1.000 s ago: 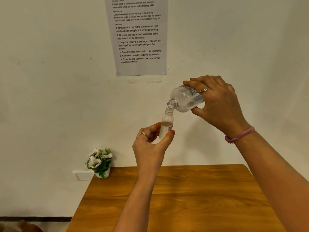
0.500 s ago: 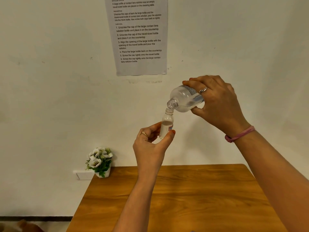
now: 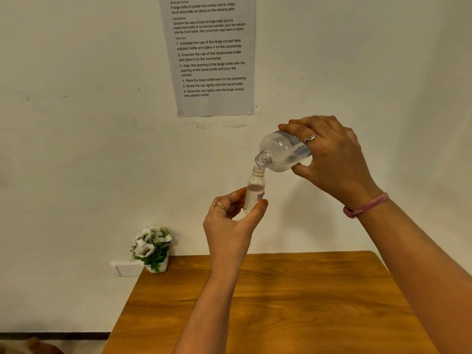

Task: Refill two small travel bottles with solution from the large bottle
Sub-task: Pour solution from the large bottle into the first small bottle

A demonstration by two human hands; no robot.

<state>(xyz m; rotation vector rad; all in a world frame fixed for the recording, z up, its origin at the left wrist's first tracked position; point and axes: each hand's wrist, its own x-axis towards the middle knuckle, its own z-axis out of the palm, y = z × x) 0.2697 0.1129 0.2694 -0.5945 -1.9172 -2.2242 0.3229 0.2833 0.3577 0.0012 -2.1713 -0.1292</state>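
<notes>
Clearly the pouring step is under way. Up in front of the wall, above the far edge of the wooden table (image 3: 281, 302), the right hand (image 3: 334, 159) is wrapping its fingers and thumb around the large bottle (image 3: 283, 152), tipping it so its open neck is pointing down and to the left. Just beneath that neck, the left hand (image 3: 229, 223) is pinching the small travel bottle (image 3: 255, 190) upright between thumb and fingertips, its mouth sitting directly under the large bottle's opening, touching or nearly so. Liquid is showing inside the travel bottle, reaching up toward its shoulder, so this fill is probably nearing its end. No second travel bottle and no caps are showing anywhere in view.

Next, I judge, the right hand needs to be levelling the large bottle before the small one overflows, keeping both mouths aligned while doing so, then capping the small bottle. A potted plant (image 3: 153, 249) is sitting at the table's far left corner, below a printed instruction sheet (image 3: 212, 54).
</notes>
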